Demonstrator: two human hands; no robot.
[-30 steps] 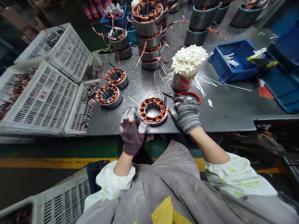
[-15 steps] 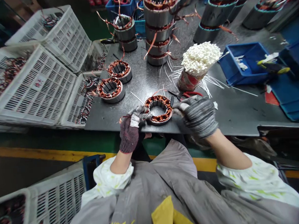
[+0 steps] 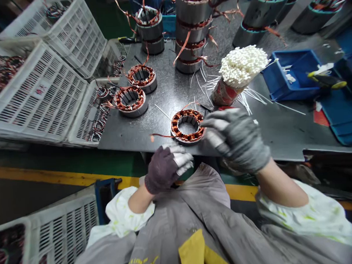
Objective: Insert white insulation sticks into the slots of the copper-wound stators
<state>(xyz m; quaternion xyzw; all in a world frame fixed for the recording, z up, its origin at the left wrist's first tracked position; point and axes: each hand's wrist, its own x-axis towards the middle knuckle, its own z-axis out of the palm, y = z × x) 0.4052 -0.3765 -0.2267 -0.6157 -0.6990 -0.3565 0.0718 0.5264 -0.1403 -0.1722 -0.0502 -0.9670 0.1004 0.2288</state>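
A stator ring with copper windings lies flat near the table's front edge, one copper lead sticking out to its left. My left hand, in a dark purple glove with whitish fingers, hovers just in front of the table edge, fingers loosely bent and holding nothing visible. My right hand, in a grey knit glove and a little blurred, is at the ring's right side with fingers apart and pointing left; whether they touch the ring is unclear. Beneath that hand, a bit of red tool handle shows; the rest is hidden.
Two more wound stators sit at left, with stacked stators behind. A cup holds a bundle of white sticks, with loose ones around it. Blue bins stand right; white crates line the left.
My left hand has let go of the ring's left side and drawn back toward me, leaving the copper lead free. My right hand has shifted slightly, its fingers now spread over the red-handled tool.
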